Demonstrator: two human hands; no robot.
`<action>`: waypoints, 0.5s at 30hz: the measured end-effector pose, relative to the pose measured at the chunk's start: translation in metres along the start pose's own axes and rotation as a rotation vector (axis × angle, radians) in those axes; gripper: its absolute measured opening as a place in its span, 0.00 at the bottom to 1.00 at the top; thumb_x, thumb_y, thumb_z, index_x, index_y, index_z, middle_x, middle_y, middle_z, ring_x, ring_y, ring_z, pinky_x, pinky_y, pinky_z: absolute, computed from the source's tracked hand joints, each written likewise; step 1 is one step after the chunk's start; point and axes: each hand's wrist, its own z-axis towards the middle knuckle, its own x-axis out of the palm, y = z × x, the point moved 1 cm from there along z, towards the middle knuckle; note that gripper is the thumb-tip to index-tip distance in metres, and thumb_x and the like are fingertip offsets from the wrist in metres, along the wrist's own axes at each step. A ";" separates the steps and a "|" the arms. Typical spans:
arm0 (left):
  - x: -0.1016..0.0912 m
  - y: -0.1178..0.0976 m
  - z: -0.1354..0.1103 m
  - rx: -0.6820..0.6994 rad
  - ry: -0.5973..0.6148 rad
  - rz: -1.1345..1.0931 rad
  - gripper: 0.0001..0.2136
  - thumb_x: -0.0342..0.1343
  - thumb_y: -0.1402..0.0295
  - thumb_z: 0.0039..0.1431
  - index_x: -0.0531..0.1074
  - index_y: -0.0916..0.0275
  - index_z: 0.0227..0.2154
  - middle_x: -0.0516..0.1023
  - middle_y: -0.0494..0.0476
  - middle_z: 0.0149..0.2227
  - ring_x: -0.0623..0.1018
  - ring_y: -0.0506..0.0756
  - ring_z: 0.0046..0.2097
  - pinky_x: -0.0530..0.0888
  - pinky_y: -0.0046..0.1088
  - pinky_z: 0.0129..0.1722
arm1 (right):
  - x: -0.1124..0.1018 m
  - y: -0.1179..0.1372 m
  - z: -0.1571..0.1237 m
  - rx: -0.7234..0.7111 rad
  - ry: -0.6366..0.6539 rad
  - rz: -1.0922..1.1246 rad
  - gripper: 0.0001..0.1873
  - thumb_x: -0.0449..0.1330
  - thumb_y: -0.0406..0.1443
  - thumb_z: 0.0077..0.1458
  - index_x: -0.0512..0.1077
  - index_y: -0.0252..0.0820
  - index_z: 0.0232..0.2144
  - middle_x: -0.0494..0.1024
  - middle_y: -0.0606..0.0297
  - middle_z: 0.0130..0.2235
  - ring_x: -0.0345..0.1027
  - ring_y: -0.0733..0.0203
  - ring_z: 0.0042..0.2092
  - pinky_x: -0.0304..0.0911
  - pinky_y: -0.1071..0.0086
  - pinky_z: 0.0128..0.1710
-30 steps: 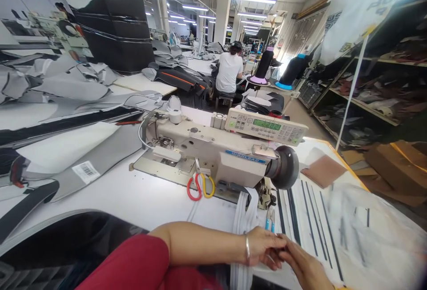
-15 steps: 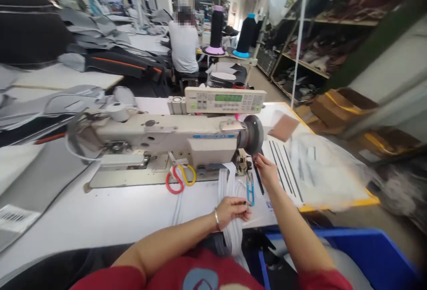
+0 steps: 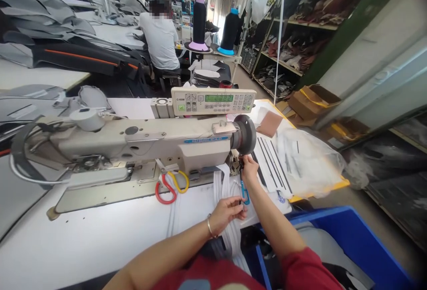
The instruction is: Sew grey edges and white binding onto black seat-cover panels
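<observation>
My left hand (image 3: 227, 213) lies on a bundle of white strips (image 3: 224, 188) at the table's front edge. Its fingertips pinch a small dark piece. My right hand (image 3: 250, 170) reaches up under the black handwheel (image 3: 246, 134) of the cream sewing machine (image 3: 150, 143). Its fingers are closed at a small metal part there, and what they grip is hidden. Blue thread snips (image 3: 245, 195) lie between the two hands.
Red and yellow scissors (image 3: 168, 186) lie before the machine; a control panel (image 3: 213, 101) sits on top. Black strips (image 3: 271, 162), a clear plastic bag (image 3: 308, 161) and a brown patch (image 3: 269, 123) lie to the right. A blue bin (image 3: 353, 236) stands below. A person in white (image 3: 160, 38) sits ahead.
My right hand has moved left from beside the black strips to under the handwheel. The left hand stays on the white strips with its pinch. The view swung left to right.
</observation>
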 end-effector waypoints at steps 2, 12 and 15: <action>0.001 0.000 -0.001 -0.003 -0.001 0.002 0.22 0.62 0.63 0.40 0.68 0.71 0.37 0.72 0.60 0.30 0.72 0.50 0.29 0.66 0.28 0.33 | 0.001 -0.001 -0.001 -0.046 -0.024 -0.061 0.24 0.56 0.48 0.40 0.72 0.34 0.34 0.76 0.62 0.28 0.65 0.64 0.28 0.59 0.72 0.29; 0.001 0.004 0.003 -0.015 0.021 0.048 0.22 0.61 0.62 0.41 0.67 0.71 0.39 0.72 0.59 0.31 0.71 0.49 0.29 0.66 0.27 0.33 | -0.013 0.020 -0.006 -0.265 0.118 -0.671 0.23 0.48 0.48 0.49 0.73 0.35 0.28 0.75 0.62 0.27 0.65 0.61 0.30 0.57 0.72 0.31; -0.001 0.005 0.004 -0.017 0.046 0.056 0.21 0.61 0.63 0.42 0.67 0.71 0.39 0.71 0.59 0.32 0.71 0.49 0.29 0.66 0.27 0.32 | -0.014 0.032 -0.005 -0.294 0.266 -0.780 0.21 0.46 0.45 0.52 0.72 0.36 0.31 0.75 0.62 0.29 0.66 0.60 0.32 0.58 0.71 0.32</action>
